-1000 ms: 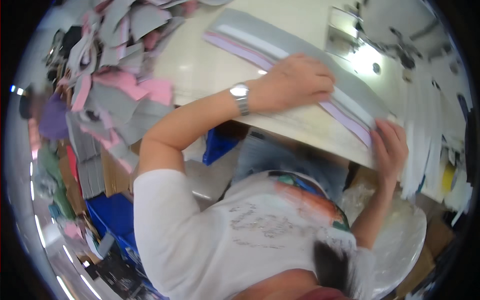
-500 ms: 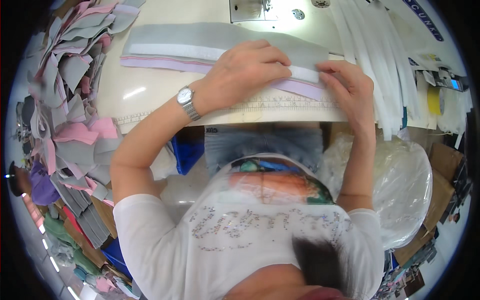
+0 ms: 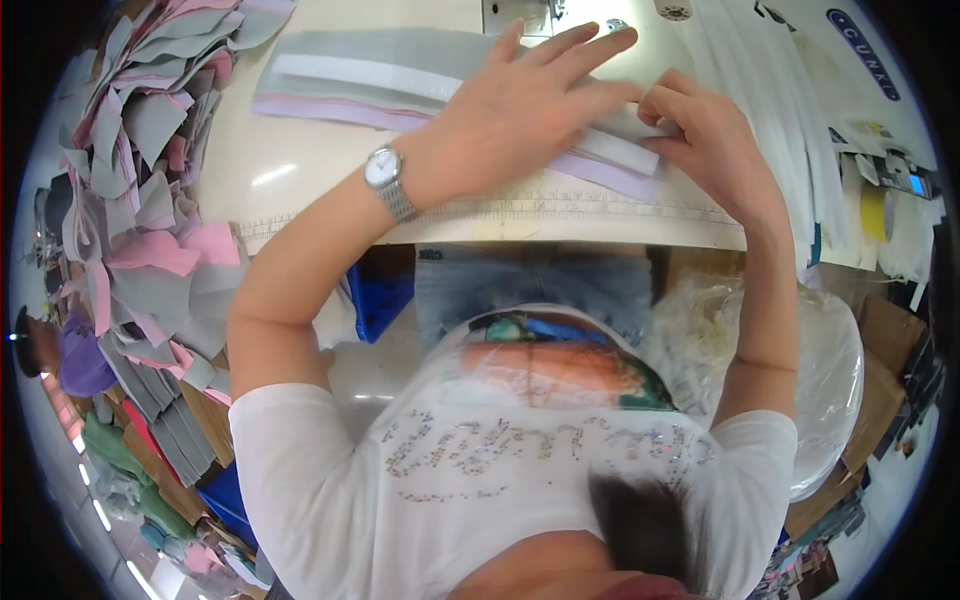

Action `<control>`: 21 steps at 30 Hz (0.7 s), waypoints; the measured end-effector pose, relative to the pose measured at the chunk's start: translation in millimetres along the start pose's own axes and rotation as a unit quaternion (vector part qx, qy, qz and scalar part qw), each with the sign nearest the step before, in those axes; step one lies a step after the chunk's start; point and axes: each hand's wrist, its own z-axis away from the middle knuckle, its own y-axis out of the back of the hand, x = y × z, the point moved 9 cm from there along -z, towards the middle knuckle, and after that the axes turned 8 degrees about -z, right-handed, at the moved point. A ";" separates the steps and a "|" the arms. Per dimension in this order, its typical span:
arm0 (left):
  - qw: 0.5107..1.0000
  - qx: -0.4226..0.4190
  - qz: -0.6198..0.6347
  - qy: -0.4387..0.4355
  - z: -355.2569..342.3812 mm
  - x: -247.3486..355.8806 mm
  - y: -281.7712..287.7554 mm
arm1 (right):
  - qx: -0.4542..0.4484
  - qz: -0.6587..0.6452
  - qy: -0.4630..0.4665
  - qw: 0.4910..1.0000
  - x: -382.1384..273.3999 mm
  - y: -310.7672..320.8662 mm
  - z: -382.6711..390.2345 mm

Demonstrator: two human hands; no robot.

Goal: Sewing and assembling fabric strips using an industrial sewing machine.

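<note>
A long grey fabric piece [image 3: 400, 52] lies across the white table, a white strip [image 3: 370, 76] running along it. Lilac fabric [image 3: 320, 108] with a pink edge shows below the strip. My left hand [image 3: 530, 115], a watch on its wrist, is spread over the middle of the layers, hiding part of them. At the right end, my right hand [image 3: 700, 135] has its thumb and forefinger bent round the grey fabric's edge, just above the end of the white strip. Both hands are close together.
A sewing machine's metal plate [image 3: 515, 18] is at the table's far side. Measuring tape [image 3: 690, 208] runs along the near edge. Long white strips [image 3: 800, 150] hang at right, near a yellow tape roll [image 3: 874, 212]. Grey and pink fabric pieces [image 3: 150, 130] heap at left.
My left hand has spread its fingers and moved up and right. My right hand has shifted up and right to the grey edge. The layers' right end has slid slightly right.
</note>
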 end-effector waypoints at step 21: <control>0.996 -0.069 -0.016 -0.050 24.2 -30.5 4.5 | 0.129 0.131 0.205 0.961 -39.0 -10.4 -3.6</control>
